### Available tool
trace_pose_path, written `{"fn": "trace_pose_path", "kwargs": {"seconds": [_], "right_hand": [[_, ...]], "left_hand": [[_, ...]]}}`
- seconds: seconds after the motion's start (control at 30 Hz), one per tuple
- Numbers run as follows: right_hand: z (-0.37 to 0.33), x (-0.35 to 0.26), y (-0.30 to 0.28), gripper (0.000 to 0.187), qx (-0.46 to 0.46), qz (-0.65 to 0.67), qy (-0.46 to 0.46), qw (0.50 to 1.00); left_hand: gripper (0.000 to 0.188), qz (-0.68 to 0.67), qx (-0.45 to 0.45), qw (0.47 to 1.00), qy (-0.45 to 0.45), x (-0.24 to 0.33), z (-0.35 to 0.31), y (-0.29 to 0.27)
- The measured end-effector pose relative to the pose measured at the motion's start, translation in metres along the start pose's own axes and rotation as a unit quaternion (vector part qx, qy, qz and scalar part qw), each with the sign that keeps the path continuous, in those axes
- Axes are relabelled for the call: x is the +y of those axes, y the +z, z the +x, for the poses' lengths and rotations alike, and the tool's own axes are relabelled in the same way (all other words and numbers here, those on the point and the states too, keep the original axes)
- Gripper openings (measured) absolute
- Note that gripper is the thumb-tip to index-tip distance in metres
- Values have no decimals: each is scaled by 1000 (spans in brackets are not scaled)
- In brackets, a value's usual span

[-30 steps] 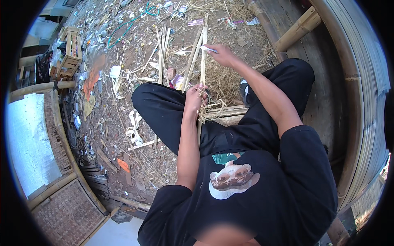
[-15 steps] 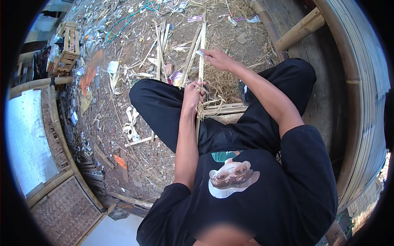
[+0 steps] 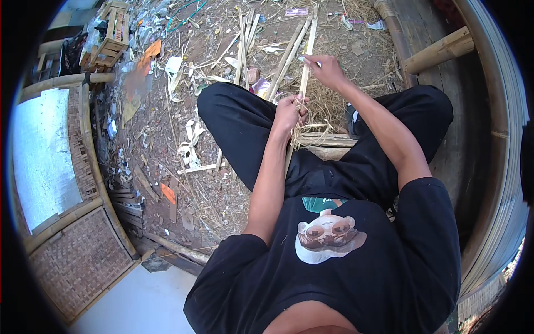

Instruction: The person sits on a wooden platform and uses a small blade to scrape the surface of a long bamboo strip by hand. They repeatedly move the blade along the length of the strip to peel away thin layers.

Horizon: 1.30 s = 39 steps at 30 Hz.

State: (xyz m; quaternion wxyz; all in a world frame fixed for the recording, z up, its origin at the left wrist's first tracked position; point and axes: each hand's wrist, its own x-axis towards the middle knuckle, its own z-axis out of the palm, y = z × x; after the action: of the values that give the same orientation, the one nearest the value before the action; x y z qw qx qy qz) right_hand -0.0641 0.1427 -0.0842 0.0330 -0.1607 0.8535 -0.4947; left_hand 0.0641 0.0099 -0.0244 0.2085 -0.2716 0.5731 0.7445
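1. Brown ground (image 3: 208, 203), strewn with scraps (image 3: 192, 146) and straw (image 3: 334, 103).
2. Black trousers (image 3: 239, 133), knees spread apart.
3. Pale wood strip (image 3: 311, 42), running from the lap out past both hands; probably at a scraping or shaving step.
4. Left hand (image 3: 289, 113), between the knees, fingers curled tight around the strip.
5. Right hand (image 3: 328, 72), farther out beside the strip, fingers narrowed on a small pale tool (image 3: 303, 59).
6. Tangled shavings (image 3: 310, 132), just below the left hand.
7. Same tool, perhaps a blade; contact with the wood impossible to tell. Needed for another stroke, presumably: firm left hold, shallow angle, light pressure.
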Motion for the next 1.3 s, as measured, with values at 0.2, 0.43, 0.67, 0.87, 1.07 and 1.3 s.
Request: {"fn": "trace_pose_path", "kwargs": {"seconds": [0.2, 0.43, 0.67, 0.87, 1.07, 1.3], "right_hand": [[-26, -29, 8, 22, -132, 27, -63, 989], [12, -8, -40, 32, 37, -237, 20, 971], [19, -22, -36, 29, -100, 0, 118, 988], [23, -10, -27, 28, -36, -19, 36, 999], [24, 5, -20, 27, -45, -10, 35, 998], [16, 8, -18, 28, -112, 7, 107, 988]], "left_hand": [[29, -6, 47, 999, 3, 3, 9, -7], [30, 25, 41, 999, 3, 8, 3, -4], [29, 26, 15, 999, 16, 11, -1, 2], [27, 18, -9, 1000, 13, 6, -4, 4], [22, 28, 10, 1000, 7, -1, 4, 5], [23, 1, -9, 1000, -7, -7, 9, 1]]}}
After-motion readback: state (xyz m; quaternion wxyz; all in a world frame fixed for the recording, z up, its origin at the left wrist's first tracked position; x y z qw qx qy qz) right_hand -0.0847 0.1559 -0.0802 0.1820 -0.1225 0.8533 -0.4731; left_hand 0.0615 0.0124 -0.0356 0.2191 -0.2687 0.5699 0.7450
